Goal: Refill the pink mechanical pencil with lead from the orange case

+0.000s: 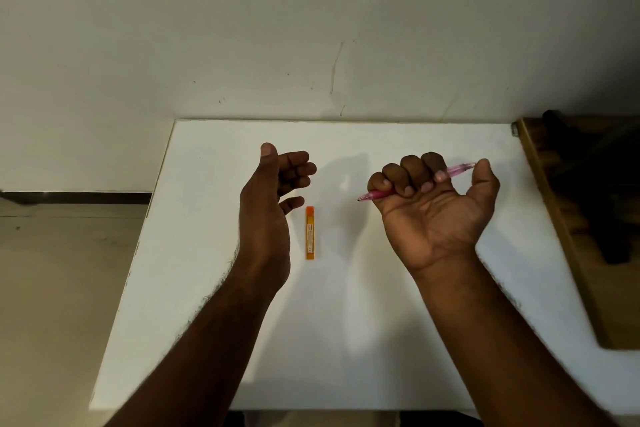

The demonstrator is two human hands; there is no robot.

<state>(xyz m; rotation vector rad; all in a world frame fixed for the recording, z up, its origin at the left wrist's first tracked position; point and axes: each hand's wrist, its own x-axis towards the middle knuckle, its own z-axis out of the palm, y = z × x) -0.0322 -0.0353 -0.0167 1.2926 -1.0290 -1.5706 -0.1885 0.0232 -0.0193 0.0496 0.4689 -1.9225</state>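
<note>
Hands: right (436, 208) grips pencil (460, 168); left (273, 191) beside case (310, 232).

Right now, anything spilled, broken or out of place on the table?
Nothing stands out. The orange case lies flat and closed on the white table, no loose lead visible. The right hand holds the pink pencil; the left hand hovers empty.

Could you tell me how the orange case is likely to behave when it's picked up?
The case looks slim and flat-sided, so it probably won't roll. It seems stiff, light plastic, lying flat on the table, so pinching its edges may be fiddly.
</note>
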